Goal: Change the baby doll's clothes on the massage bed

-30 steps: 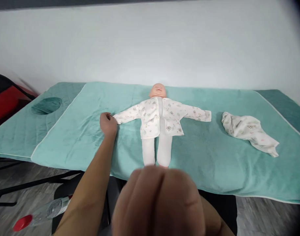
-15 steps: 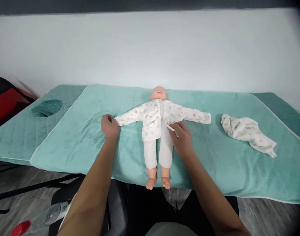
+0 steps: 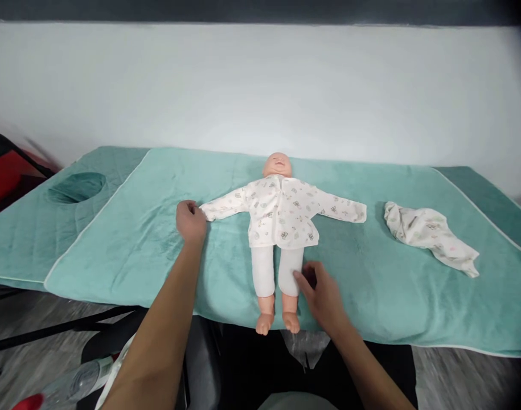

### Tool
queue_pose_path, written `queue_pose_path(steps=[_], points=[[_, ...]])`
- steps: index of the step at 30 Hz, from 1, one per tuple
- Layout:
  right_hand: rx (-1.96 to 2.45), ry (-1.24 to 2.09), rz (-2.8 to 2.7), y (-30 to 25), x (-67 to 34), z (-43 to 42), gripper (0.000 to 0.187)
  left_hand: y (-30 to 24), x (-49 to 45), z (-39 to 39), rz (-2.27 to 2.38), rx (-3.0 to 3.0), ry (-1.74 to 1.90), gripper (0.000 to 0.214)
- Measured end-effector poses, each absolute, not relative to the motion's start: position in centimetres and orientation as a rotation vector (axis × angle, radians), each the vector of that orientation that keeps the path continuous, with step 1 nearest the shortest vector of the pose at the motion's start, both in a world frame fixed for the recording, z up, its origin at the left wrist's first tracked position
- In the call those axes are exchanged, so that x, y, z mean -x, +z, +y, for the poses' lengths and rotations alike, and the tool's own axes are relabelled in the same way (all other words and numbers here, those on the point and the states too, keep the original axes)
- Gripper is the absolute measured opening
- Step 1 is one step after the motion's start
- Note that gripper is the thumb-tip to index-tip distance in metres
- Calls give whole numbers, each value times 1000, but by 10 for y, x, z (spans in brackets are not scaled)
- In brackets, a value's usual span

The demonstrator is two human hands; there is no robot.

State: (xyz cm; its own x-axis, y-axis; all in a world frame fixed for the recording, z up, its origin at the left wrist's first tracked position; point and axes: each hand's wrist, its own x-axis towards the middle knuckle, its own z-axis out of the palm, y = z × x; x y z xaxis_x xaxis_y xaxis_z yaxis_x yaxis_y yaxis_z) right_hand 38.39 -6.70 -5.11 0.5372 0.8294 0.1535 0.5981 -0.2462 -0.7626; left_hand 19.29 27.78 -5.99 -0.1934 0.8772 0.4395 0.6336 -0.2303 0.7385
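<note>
A baby doll point(image 3: 278, 165) lies face up on the green covered bed, its feet towards me. It wears a white printed baby shirt point(image 3: 266, 219) and white leg coverings point(image 3: 263, 273). Both shirt sleeves are stretched out sideways, and the two front panels lie flat over the belly. My left hand point(image 3: 191, 221) is closed at the cuff of the sleeve on the left; its fingertips are partly hidden. Beside the lower leg on the right, my right hand point(image 3: 322, 293) holds nothing, its thumb apart from the bent fingers.
A crumpled white printed garment point(image 3: 433, 233) lies to the right on the bed cover point(image 3: 127, 228). At the left end is a face hole point(image 3: 76, 188). A white wall point(image 3: 260, 85) stands behind. Below the front edge, a clear bottle point(image 3: 78, 382) shows at lower left.
My right hand has let go of the shirt's front edge and moved down beside the leg. The right front panel, folded back before, now lies spread flat. My left hand stays at the cuff.
</note>
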Motion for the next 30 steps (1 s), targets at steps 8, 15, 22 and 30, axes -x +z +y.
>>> queue_pose_path(steps=[8, 15, 22, 30], points=[[2150, 561, -1338, -41, -370, -72, 39, -58, -191, 276, 1703, -1822, 1462, 23], [1884, 461, -1415, -1, -429, -39, 33, -44, -203, 250, 1389, -2062, 1785, 21], [2152, 89, -1396, 60, -476, 99, 39, 19, -318, 223, 912, -2064, 1428, 23], [2231, 247, -1574, 53, -500, 162, 42, 49, -369, 252, 917, -2306, 685, 23]])
